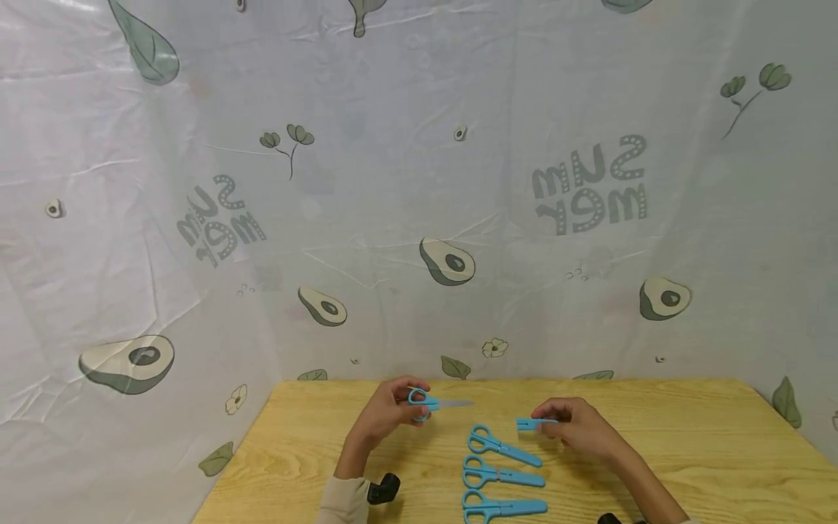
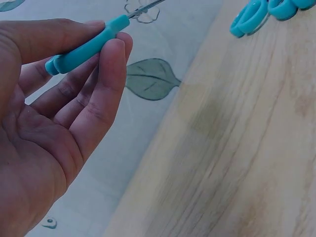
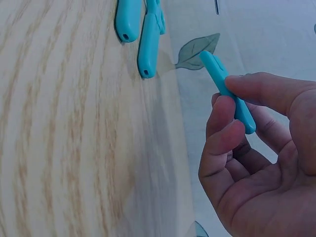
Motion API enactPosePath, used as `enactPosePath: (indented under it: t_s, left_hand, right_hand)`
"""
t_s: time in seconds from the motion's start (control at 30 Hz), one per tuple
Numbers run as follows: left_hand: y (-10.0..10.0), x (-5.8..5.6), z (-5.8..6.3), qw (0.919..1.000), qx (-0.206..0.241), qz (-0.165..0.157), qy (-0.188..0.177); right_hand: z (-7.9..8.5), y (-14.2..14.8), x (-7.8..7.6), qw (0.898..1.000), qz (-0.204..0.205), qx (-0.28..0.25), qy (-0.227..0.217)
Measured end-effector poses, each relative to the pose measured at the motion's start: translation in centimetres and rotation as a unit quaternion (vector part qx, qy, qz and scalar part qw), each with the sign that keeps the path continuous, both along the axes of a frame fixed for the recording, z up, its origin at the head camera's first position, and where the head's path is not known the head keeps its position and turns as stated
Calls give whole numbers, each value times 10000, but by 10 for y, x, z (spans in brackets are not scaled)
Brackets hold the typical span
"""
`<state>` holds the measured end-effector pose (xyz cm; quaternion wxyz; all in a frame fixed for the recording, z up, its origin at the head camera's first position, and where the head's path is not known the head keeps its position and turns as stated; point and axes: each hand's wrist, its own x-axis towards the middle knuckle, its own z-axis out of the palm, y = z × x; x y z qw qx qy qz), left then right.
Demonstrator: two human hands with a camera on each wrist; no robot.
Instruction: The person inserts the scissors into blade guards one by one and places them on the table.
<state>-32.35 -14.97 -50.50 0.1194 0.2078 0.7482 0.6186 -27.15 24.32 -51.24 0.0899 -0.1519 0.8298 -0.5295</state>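
Note:
My left hand (image 1: pixel 388 413) pinches a pair of small blue scissors (image 1: pixel 422 402) by the handles, thumb on one side and fingers on the other. Its bare metal blades point right, toward the other hand. In my right hand (image 1: pixel 579 425) is a blue blade cover (image 1: pixel 527 423), held between thumb and fingertips, its open end facing the blades across a gap. The left wrist view shows the blue handle (image 2: pixel 91 47) edge-on with a bit of blade. From the right wrist, the cover (image 3: pixel 227 91) appears slanted between thumb and fingers.
Between the hands and nearer to me, three blue scissors in covers lie in a column: a top pair (image 1: pixel 507 446), a middle pair (image 1: pixel 504 473) and a bottom pair (image 1: pixel 507 506). The wooden table (image 1: pixel 294 451) ends at a patterned curtain (image 1: pixel 393 182).

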Motion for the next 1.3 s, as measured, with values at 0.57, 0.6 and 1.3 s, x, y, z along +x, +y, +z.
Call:
enactPosePath:
  t_s: [0.57, 0.6, 1.3]
  left_hand:
    - [7, 14, -1, 9998, 143, 25, -99]
    - [7, 14, 0, 9998, 163, 13, -103]
    - [13, 21, 2, 9998, 122, -125, -90]
  right_hand:
    - [3, 11, 10, 9997, -223, 74, 114]
    - [3, 11, 11, 9996, -244, 84, 87]
    - [5, 14, 23, 9996, -227, -167, -14]
